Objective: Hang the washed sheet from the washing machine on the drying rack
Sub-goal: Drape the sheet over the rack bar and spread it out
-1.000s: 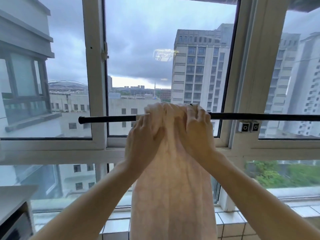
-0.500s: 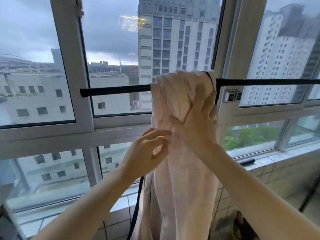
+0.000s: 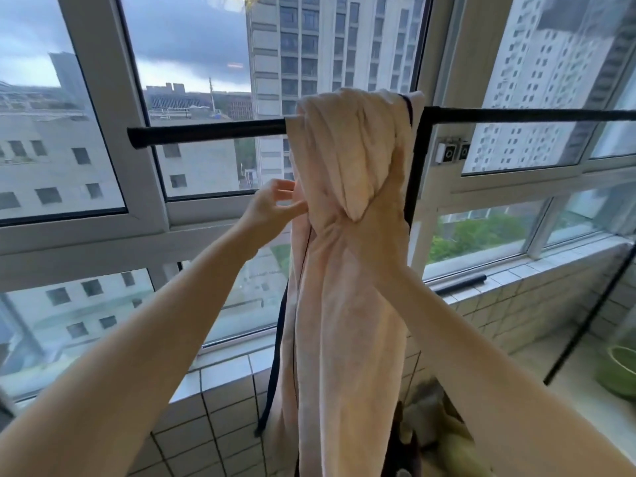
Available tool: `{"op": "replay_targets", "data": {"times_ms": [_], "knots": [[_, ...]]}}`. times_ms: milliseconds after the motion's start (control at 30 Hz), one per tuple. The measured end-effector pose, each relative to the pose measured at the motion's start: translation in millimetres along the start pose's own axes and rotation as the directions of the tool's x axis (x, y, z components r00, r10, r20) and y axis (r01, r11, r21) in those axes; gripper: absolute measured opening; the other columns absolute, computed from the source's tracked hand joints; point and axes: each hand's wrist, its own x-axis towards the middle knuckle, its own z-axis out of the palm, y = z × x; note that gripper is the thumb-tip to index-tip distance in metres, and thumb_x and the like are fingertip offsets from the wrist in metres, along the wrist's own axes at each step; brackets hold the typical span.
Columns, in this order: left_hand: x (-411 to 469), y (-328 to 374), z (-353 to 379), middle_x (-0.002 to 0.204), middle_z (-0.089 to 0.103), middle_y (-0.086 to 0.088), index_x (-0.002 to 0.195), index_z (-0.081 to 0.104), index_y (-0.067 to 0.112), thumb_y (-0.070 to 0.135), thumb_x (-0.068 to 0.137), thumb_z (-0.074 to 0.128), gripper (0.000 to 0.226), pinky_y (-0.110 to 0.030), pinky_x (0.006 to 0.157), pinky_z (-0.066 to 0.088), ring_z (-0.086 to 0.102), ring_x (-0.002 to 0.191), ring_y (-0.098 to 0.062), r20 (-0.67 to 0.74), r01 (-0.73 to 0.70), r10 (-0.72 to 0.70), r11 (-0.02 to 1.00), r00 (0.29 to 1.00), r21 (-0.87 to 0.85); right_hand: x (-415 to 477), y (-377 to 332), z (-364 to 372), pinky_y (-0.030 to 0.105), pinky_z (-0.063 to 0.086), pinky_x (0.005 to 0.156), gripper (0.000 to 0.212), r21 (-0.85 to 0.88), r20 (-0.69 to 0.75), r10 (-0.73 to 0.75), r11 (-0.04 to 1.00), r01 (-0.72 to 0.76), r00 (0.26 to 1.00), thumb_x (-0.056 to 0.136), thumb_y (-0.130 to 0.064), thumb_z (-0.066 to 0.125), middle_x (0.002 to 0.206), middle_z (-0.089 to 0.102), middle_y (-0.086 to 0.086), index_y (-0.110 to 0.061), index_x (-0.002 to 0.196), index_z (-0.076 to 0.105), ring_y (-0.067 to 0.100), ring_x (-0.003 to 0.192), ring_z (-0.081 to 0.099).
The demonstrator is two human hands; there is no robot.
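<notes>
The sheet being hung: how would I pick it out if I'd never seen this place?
Find the big white-framed window, then the black rod across it. The sheet is draped over that rod, hanging in one long bunch. It is the only cloth on it: pale pink with thin dark edging.

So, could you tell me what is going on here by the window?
A person is hanging a pale sheet over the black rod of a drying rack in front of the window. The sheet is draped over the rod but hangs bunched in a narrow bundle, not spread out. The right hand grips the bunch below the rod, while the left hand seems to pinch its left edge, probably to pull it wider.
</notes>
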Motion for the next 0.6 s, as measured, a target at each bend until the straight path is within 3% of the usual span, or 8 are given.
{"op": "replay_targets", "data": {"times_ms": [100,200,367,467,533,600], "knots": [[0.4,4.8,3.9,0.115,0.058,0.006,0.123,0.049,0.02,0.034,0.077,0.078,0.056,-0.021,0.079,0.049,0.059,0.096,-0.003,0.015,0.001,0.0,0.999,1.0,-0.051,6.0,10.6,-18.4,0.039,0.047,0.083,0.096,-0.058,0.005,-0.09,0.994,0.09,0.996,0.081,-0.011,0.064,0.121,0.044,0.01,-0.028,0.151,0.001,0.03,0.098,0.054],[2.3,13.2,11.3,0.117,0.051,0.011,0.13,0.041,0.024,0.033,0.07,0.084,0.074,-0.018,0.077,0.046,0.056,0.102,-0.004,0.045,0.004,0.001,0.994,0.999,-0.112,12.9,18.9,-30.4,0.032,0.044,0.076,0.087,-0.195,0.039,-0.139,0.97,0.144,0.989,0.084,-0.008,0.062,0.106,0.03,0.004,-0.027,0.151,0.01,0.022,0.081,0.044],[9.4,19.0,32.0,0.113,0.056,0.007,0.139,0.032,0.025,0.006,0.074,0.077,0.082,-0.028,0.09,0.049,0.056,0.105,-0.007,0.122,0.021,-0.002,0.988,0.993,-0.154,19.0,27.7,-44.0,0.027,0.038,0.077,0.081,-0.127,0.121,-0.148,0.978,0.164,0.982,0.086,-0.003,0.054,0.107,0.032,0.001,-0.035,0.149,0.014,0.016,0.085,0.04],[10.7,17.6,43.2,0.106,0.062,0.005,0.134,0.041,0.015,-0.007,0.075,0.069,0.069,-0.023,0.085,0.053,0.061,0.097,-0.004,0.122,0.016,0.01,0.977,0.992,-0.211,15.5,27.9,-47.9,0.02,0.037,0.069,0.081,-0.103,0.139,-0.183,0.975,0.198,0.973,0.087,-0.003,0.053,0.099,0.047,0.002,-0.03,0.151,0.013,0.012,0.078,0.045],[11.8,13.2,45.2,0.096,0.066,0.004,0.118,0.056,0.012,-0.007,0.076,0.07,0.048,-0.017,0.072,0.054,0.063,0.086,-0.004,0.096,0.009,0.012,0.976,0.995,-0.216,11.6,26.8,-50.0,0.024,0.041,0.075,0.083,-0.075,0.126,-0.183,0.978,0.193,0.975,0.086,-0.005,0.055,0.108,0.053,0.005,-0.031,0.15,0.011,0.015,0.087,0.05],[12.3,7.4,42.8,0.085,0.068,0.004,0.097,0.066,0.014,-0.002,0.077,0.073,0.026,-0.014,0.063,0.05,0.063,0.076,-0.003,0.088,0.012,0.007,0.978,0.996,-0.208,6.2,19.0,-53.8,0.029,0.042,0.081,0.077,-0.006,0.086,-0.166,0.986,0.167,0.982,0.087,-0.02,0.058,0.122,0.055,0.005,-0.032,0.147,0.011,0.019,0.1,0.056]]}}
